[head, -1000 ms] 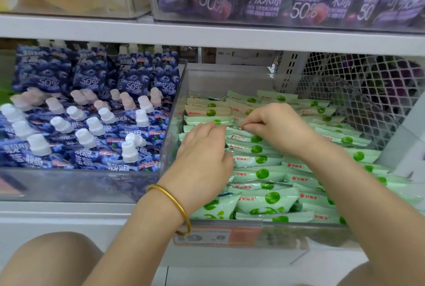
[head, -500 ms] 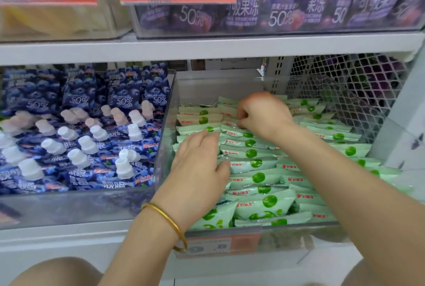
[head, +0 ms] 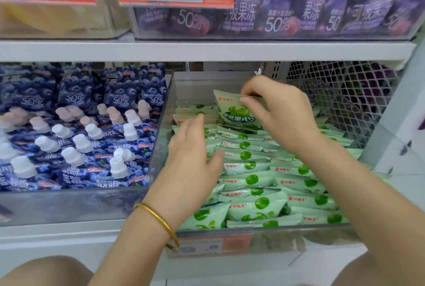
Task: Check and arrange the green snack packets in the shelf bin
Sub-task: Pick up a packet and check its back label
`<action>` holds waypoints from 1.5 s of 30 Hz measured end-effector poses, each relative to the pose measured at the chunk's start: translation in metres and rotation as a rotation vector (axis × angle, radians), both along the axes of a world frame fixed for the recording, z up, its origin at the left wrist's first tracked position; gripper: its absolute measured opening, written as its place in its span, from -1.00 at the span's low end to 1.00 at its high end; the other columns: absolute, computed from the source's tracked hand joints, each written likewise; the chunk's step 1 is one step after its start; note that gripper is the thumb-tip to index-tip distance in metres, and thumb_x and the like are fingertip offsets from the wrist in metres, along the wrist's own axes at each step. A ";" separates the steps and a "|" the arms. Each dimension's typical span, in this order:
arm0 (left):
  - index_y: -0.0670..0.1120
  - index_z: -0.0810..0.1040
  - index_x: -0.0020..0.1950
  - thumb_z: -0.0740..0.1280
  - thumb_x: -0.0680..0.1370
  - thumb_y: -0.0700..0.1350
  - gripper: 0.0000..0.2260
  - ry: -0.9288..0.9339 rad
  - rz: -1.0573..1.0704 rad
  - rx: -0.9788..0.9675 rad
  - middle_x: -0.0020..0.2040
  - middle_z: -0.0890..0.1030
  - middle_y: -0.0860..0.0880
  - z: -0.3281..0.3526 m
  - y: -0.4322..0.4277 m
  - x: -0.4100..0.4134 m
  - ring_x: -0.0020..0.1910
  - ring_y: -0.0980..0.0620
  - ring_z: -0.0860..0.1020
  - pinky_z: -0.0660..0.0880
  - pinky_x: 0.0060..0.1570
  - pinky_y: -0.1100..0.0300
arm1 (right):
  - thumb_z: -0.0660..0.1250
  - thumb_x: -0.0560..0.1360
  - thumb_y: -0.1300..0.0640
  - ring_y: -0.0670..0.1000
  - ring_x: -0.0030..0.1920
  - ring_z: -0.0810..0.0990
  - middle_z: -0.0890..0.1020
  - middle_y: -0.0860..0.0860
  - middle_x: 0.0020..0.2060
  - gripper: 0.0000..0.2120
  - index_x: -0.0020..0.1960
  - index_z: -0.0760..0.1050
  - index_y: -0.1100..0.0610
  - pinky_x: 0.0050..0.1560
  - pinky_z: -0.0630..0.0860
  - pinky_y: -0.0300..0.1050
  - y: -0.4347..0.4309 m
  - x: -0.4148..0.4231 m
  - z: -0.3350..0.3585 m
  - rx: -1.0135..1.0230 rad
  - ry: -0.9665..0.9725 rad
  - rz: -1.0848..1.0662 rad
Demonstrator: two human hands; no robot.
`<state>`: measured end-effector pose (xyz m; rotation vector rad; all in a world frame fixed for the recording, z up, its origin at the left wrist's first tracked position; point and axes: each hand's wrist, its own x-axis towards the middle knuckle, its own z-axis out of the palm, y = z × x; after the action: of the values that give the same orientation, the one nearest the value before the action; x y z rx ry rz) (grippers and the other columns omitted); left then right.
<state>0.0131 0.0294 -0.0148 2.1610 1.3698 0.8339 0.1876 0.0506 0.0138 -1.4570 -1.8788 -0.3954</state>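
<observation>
On the shop shelf, green snack packets lay mostly rowed in the clear bin. Your right hand pinched one packet upright near the back; your left hand rested flat on the rows. Checking seemed unfinished.

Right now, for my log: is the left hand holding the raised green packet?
No, the right hand pinches the raised green packet; the left hand rests flat on the stacked packets.
</observation>
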 end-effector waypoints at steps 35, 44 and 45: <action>0.10 0.32 0.36 0.35 0.38 0.09 -0.44 -0.496 -0.139 -0.238 0.22 0.48 0.15 0.012 -0.008 0.001 0.10 0.26 0.53 0.53 0.03 0.25 | 0.06 0.55 0.17 0.15 0.00 0.64 0.67 0.16 0.02 -0.69 0.11 0.53 0.20 -0.07 0.61 0.01 -0.041 -0.017 -0.004 -0.631 1.814 0.588; -0.02 0.36 0.31 0.38 0.46 -0.23 -0.55 -0.563 -0.202 -0.272 0.04 0.60 -0.02 0.011 -0.006 0.000 -0.13 0.05 0.63 0.61 -0.14 0.14 | 0.27 0.52 0.00 0.02 0.06 0.65 0.68 0.01 0.04 -0.72 0.17 0.52 0.09 0.15 0.53 0.12 -0.042 -0.016 -0.014 -0.502 1.330 0.377; -0.01 0.35 0.31 0.39 0.46 -0.23 -0.54 -0.564 -0.215 -0.275 0.03 0.60 -0.03 0.012 -0.006 -0.001 -0.12 0.03 0.63 0.61 -0.13 0.12 | 0.27 0.53 0.05 0.03 0.06 0.65 0.68 0.02 0.04 -0.75 0.16 0.51 0.10 0.17 0.52 0.13 -0.041 -0.016 -0.014 -0.465 1.307 0.373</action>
<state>0.0120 0.0232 -0.0025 1.6511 0.8895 1.0025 0.1714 0.0092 -0.0003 -1.0817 -1.0688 1.0120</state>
